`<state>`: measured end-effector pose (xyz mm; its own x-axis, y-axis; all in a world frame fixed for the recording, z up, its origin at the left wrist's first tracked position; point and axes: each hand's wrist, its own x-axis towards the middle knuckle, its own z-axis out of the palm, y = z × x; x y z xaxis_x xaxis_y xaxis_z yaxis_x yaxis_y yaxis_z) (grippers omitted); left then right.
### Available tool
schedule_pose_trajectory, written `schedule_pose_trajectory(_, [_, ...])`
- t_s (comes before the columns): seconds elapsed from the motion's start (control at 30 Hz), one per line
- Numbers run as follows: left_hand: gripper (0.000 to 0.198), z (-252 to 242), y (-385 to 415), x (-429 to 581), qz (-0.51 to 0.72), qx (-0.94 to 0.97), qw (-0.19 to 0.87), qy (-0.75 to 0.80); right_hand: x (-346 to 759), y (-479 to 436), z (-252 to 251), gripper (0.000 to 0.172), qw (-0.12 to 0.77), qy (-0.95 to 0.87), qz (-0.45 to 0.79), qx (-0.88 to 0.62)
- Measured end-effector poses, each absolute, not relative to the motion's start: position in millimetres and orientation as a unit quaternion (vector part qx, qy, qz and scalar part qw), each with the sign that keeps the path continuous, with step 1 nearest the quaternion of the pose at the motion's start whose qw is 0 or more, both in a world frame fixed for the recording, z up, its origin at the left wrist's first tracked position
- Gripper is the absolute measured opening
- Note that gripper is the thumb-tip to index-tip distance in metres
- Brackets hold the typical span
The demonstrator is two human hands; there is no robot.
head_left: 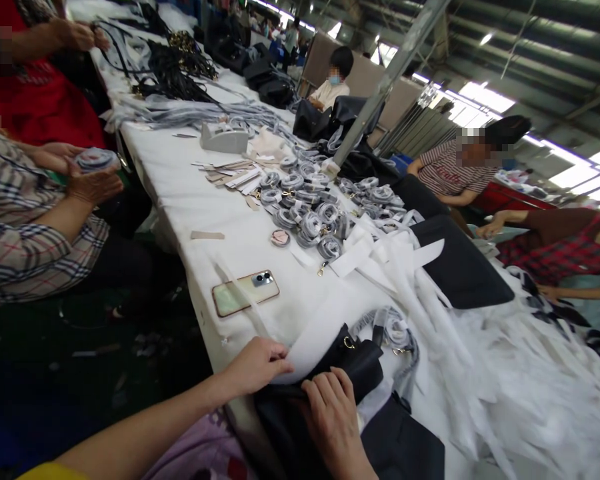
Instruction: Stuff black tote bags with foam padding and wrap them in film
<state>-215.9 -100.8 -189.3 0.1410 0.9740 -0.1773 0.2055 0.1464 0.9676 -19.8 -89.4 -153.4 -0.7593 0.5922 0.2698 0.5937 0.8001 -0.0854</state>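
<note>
My left hand (258,365) pinches the near end of a wide white strip (316,339), which lies toward the back along the table. Just right of it, my right hand (333,412) has its fingers curled over the edge of a black bag (365,367) at the table's front. A gold ring shows on the bag's upper part. Beside the bag lies a strap coil (396,329) wrapped in clear film, with a gold clasp. Part of the bag is hidden under my right hand and forearm.
A phone (246,292) lies left on the white table (165,180). Farther back are several wrapped strap coils (310,223), a tape dispenser (224,138) and card strips. White strips (460,360) heap up at right, near a black panel (455,260). People work around the table.
</note>
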Motion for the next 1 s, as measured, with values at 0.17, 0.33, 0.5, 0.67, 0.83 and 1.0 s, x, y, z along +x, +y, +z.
schedule_pose_trajectory(0.17, [0.033,-188.7,-89.8,-221.1,0.3,0.613,0.51,0.523,-17.6,-88.6,-160.9,0.02,0.143,-0.938,-0.007,-0.316])
schedule_pose_trajectory(0.33, [0.023,-192.4,-83.7,-225.3,0.262,0.637,0.511,0.514,-18.4,-86.6,-162.6,0.022,0.175,-0.938,-0.015,-0.3])
schedule_pose_trajectory(0.5, [0.022,-192.0,-89.5,-215.3,0.236,0.645,0.48,0.547,-20.2,-87.4,-158.3,0.025,0.184,-0.937,-0.016,-0.298])
schedule_pose_trajectory(0.67, [0.019,-195.5,-94.5,-205.9,0.216,0.662,0.451,0.559,-19.5,-89.1,-164.2,0.021,0.161,-0.942,-0.01,-0.294])
schedule_pose_trajectory(0.83, [0.02,-200.1,-97.8,-200.7,0.2,0.67,0.434,0.568,-16.6,-80.0,-164.2,0.02,0.131,-0.951,-0.024,-0.279])
schedule_pose_trajectory(1.0, [0.027,-206.9,-105.2,-197.1,0.185,0.685,0.407,0.576,-9.9,-46.5,-145.5,0.049,0.125,-0.954,-0.074,-0.261])
